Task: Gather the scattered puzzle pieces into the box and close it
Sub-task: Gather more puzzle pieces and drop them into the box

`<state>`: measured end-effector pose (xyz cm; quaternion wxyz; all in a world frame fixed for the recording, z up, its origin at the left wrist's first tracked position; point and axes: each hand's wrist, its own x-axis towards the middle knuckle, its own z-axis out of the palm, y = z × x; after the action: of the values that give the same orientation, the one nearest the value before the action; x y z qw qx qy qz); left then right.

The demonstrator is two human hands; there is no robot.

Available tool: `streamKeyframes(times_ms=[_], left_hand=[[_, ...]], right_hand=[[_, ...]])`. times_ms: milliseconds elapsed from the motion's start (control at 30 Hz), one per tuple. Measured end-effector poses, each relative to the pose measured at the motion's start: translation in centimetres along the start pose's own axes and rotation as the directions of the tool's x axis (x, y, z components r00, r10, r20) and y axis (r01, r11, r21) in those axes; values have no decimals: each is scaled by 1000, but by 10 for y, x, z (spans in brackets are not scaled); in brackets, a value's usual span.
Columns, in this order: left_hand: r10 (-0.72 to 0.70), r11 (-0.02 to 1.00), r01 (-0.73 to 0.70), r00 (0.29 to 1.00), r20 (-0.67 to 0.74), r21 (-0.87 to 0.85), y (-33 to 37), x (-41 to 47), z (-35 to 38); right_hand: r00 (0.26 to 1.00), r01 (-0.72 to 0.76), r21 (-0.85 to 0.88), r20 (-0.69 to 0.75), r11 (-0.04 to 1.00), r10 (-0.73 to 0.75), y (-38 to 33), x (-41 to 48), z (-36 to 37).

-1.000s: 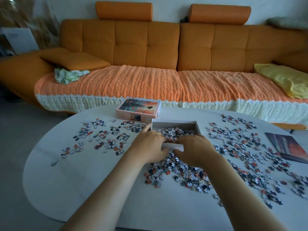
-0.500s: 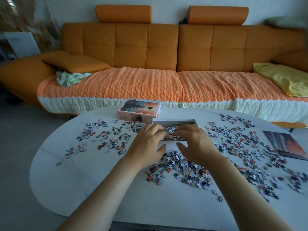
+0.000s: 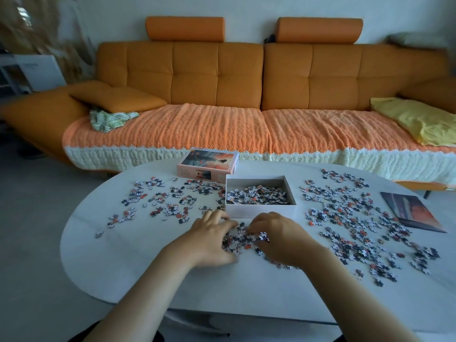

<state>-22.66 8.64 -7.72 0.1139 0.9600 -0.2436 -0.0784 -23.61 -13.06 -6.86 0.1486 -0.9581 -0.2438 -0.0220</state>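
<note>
An open white box (image 3: 259, 208) stands mid-table with a layer of puzzle pieces inside. Its printed lid (image 3: 208, 162) lies behind it to the left. Just in front of the box sits a heap of puzzle pieces (image 3: 243, 239). My left hand (image 3: 212, 239) cups the heap's left side and my right hand (image 3: 278, 239) cups its right side, fingers curled into the pieces. More loose pieces lie scattered at the left (image 3: 167, 201) and in a wide spread at the right (image 3: 357, 223).
The white oval table (image 3: 172, 287) ends close to me. A picture sheet (image 3: 412, 211) lies at the right edge. An orange sofa (image 3: 241, 77) with a pillow and a yellow cloth stands behind the table.
Both hands came back from over the box to the heap in front of it and now close in on the pieces. The view has shifted slightly.
</note>
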Motion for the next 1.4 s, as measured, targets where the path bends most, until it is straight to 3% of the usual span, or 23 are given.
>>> streamKeyframes(times_ms=[167, 300, 433, 700, 1033, 1267, 1400], left_hand=[[-44, 995, 47, 998, 33, -91, 0, -4, 0], [-20, 982, 11, 999, -47, -189, 10, 1, 5], [-12, 986, 8, 1000, -19, -168, 14, 5, 6], [12, 984, -42, 985, -171, -173, 18, 14, 4], [20, 960, -92, 965, -263, -265, 19, 25, -6], [-89, 885, -148, 878, -471, -441, 19, 50, -28], [-136, 885, -136, 839, -526, -446, 13, 70, -27]], right_hand=[[998, -53, -28, -35, 998, 52, 9, -7, -5], [985, -157, -125, 55, 980, 165, 8, -11, -8], [970, -201, -187, 101, 962, 222, 3, -9, -6], [971, -233, 83, 69, 969, 228, 0, 4, -3], [956, -286, 253, 6, 924, 295, 5, 16, -16], [912, -238, 416, -215, 878, 349, 13, 35, -35], [846, -164, 397, -414, 903, 335, 23, 52, -29]])
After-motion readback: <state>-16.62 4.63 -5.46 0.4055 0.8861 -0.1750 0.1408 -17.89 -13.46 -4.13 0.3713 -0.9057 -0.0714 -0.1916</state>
